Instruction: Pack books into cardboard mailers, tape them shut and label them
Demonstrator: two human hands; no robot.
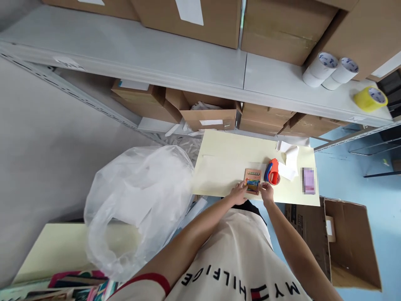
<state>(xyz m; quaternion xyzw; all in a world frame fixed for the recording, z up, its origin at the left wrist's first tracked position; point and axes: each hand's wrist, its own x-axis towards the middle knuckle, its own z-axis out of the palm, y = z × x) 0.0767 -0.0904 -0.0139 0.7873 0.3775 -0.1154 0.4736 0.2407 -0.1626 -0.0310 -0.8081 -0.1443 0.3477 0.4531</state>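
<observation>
A small flat wooden item (252, 180) with a colourful picture on it lies on the pale yellow table (225, 167). My left hand (238, 194) grips its left edge, fingers curled on it. At its right edge my right hand (266, 192) pinches the same item. An orange and blue tape dispenser (272, 172) stands just to the right of it, close to my right hand.
A big clear plastic bag (138, 205) bulges at the left. White paper pieces (290, 161) lie on the table's right side. An open cardboard box (347, 242) sits on the blue floor at the right. Shelves above hold cardboard boxes (206, 113), white tape rolls (328, 69) and a yellow roll (370, 98).
</observation>
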